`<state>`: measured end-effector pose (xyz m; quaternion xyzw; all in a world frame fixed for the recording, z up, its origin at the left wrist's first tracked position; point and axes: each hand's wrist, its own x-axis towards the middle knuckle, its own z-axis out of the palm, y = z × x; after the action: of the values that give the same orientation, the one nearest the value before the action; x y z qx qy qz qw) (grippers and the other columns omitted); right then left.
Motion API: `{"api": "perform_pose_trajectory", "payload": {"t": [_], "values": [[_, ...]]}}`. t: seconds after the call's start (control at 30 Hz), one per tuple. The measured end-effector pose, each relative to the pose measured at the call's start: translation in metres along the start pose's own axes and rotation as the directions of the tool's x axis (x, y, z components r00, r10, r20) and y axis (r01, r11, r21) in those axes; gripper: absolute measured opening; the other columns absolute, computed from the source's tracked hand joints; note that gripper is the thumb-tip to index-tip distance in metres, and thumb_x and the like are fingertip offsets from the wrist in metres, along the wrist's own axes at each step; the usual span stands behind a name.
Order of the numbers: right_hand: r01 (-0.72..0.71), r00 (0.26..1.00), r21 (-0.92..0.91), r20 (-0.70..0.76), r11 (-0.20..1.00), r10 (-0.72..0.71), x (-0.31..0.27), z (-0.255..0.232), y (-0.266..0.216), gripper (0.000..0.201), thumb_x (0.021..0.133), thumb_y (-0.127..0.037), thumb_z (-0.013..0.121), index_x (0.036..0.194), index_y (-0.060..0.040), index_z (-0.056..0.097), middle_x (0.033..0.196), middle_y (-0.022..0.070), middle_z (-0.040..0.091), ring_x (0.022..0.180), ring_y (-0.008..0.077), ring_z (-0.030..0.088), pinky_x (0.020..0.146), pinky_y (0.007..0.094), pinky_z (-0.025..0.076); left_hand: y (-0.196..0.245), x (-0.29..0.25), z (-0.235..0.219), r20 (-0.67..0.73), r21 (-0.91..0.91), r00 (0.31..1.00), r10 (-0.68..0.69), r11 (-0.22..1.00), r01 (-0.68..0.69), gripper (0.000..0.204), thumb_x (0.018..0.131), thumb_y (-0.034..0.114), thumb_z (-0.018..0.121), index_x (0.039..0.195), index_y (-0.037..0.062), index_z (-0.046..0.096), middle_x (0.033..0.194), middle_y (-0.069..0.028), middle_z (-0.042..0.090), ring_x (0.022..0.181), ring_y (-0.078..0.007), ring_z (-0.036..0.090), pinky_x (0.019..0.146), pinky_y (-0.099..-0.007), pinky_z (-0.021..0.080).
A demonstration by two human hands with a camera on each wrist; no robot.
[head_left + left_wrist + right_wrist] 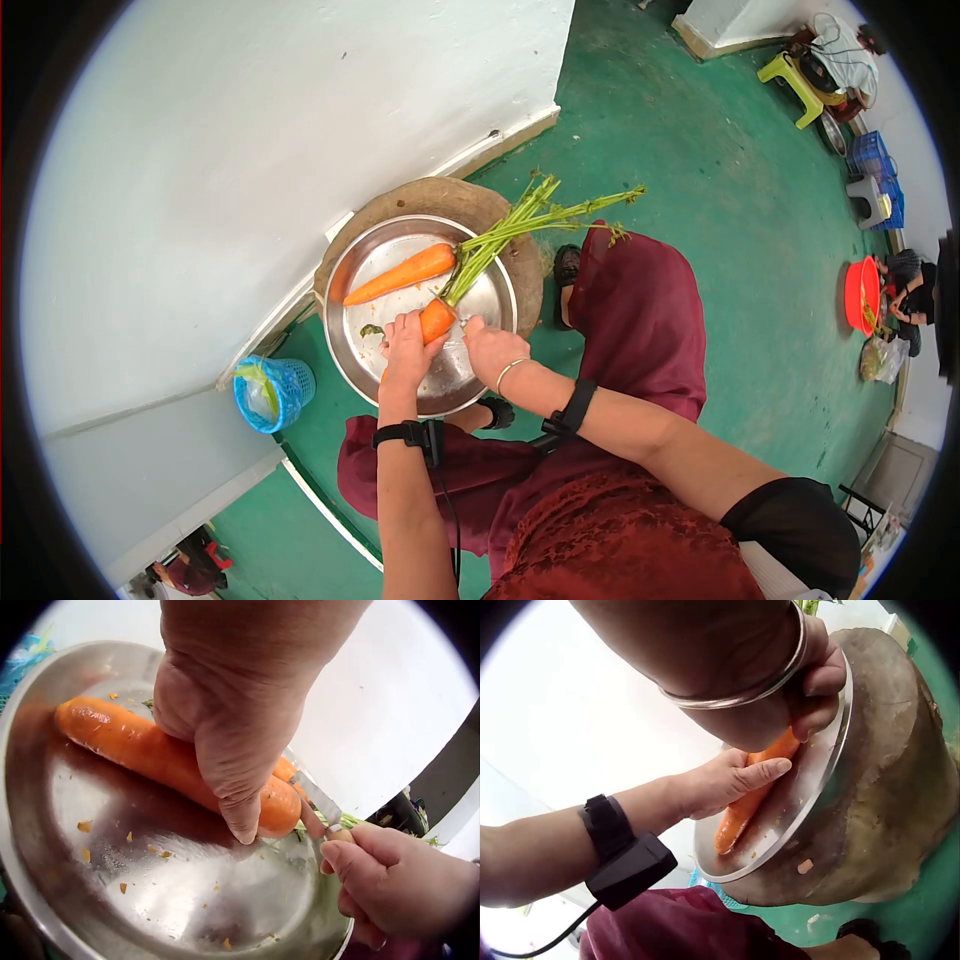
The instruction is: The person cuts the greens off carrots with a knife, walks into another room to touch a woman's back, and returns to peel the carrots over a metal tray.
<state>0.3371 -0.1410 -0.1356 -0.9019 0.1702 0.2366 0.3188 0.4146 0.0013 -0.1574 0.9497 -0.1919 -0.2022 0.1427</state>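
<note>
My left hand grips a thick carrot from above, thumb along its near side, inside a round steel basin. In my right hand is the wooden handle of a small knife, whose blade stands at the carrot's leafy end. In the head view the hand hides most of the knife. A second carrot with long green stalks lies beyond the held one, its leaves reaching over the basin's rim. Small orange scraps are scattered on the basin's bottom.
The basin stands on a wooden stump against a white wall. A blue basket with a plastic bag in it is on the green floor at the left. Far right are a red tub, a yellow-green stool and people.
</note>
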Motion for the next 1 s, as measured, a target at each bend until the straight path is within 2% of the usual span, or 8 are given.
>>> {"api": "perform_pose_trajectory", "payload": {"t": [0.1,0.27,0.4,0.5,0.7,0.8,1.0], "values": [[-0.026,0.999,0.001,0.028,1.0,0.026,-0.007,-0.01,-0.003,0.025,0.094,-0.027,0.042,0.098,-0.002,0.042,0.087,0.0206,0.063,0.083,0.035,0.064,0.071,0.0442,0.05,0.0,-0.001,0.001,-0.014,0.019,1.0,-0.001,1.0,0.002,0.06,0.071,0.033,0.073,0.12,0.0105,0.048,0.115,-0.0091,0.049,0.107,-0.031,0.042,0.084,-0.0556,0.034],[-0.017,1.0,-0.023,0.013,1.0,0.018,0.007,0.01,0.004,0.023,0.093,-0.023,0.042,0.099,-0.0012,0.042,0.09,0.0214,0.063,0.083,0.0361,0.064,0.069,0.0432,0.052,0.0,0.001,0.003,0.004,0.019,1.0,-0.01,1.0,0.009,0.06,0.07,0.033,0.073,0.12,0.0107,0.048,0.115,-0.0092,0.049,0.107,-0.0312,0.042,0.085,-0.0563,0.033],[-0.062,0.998,-0.049,0.023,0.997,0.063,0.014,-0.005,-0.011,0.019,0.09,-0.017,0.042,0.099,-0.0006,0.041,0.092,0.0224,0.062,0.084,0.0362,0.064,0.069,0.0427,0.052,-0.001,0.0,0.005,-0.009,0.035,1.0,-0.022,0.999,0.022,0.06,0.07,0.032,0.073,0.12,0.0107,0.047,0.116,-0.0092,0.048,0.108,-0.0312,0.041,0.086,-0.0567,0.033],[-0.04,0.999,-0.057,0.028,0.998,0.042,0.017,-0.006,-0.012,0.016,0.088,-0.013,0.043,0.098,-0.0004,0.042,0.094,0.0233,0.062,0.084,0.0364,0.065,0.071,0.0432,0.052,0.001,0.003,0.002,-0.007,0.021,0.999,-0.033,0.999,0.034,0.06,0.07,0.031,0.073,0.12,0.0109,0.047,0.116,-0.0089,0.047,0.109,-0.0312,0.041,0.086,-0.0569,0.033],[0.012,0.997,-0.001,0.076,1.0,-0.012,0.017,-0.02,-0.013,0.017,0.089,-0.016,0.041,0.098,-0.0008,0.043,0.09,0.0231,0.064,0.086,0.0358,0.064,0.073,0.0428,0.051,0.001,0.003,0.006,-0.048,0.019,0.998,-0.039,0.999,0.04,0.059,0.069,0.031,0.074,0.117,0.011,0.047,0.114,-0.0093,0.046,0.108,-0.0312,0.041,0.086,-0.056,0.033],[-0.027,0.998,0.022,0.061,0.999,0.025,0.015,-0.013,-0.009,0.018,0.09,-0.016,0.041,0.098,-0.0013,0.043,0.088,0.0218,0.064,0.086,0.0355,0.064,0.073,0.0426,0.051,-0.002,0.001,0.008,-0.053,0.033,0.998,-0.032,0.999,0.034,0.058,0.069,0.031,0.074,0.116,0.011,0.048,0.112,-0.0099,0.046,0.107,-0.0313,0.042,0.086,-0.0555,0.033],[-0.037,0.999,-0.055,0.008,0.998,0.038,0.013,-0.007,-0.009,0.016,0.087,-0.012,0.045,0.099,-0.0012,0.043,0.088,0.0202,0.065,0.084,0.035,0.065,0.071,0.0426,0.052,-0.003,0.004,0.005,-0.024,0.028,1.0,-0.011,1.0,0.011,0.057,0.07,0.034,0.073,0.116,0.0109,0.048,0.111,-0.0106,0.046,0.106,-0.0318,0.043,0.086,-0.0552,0.034]]}}
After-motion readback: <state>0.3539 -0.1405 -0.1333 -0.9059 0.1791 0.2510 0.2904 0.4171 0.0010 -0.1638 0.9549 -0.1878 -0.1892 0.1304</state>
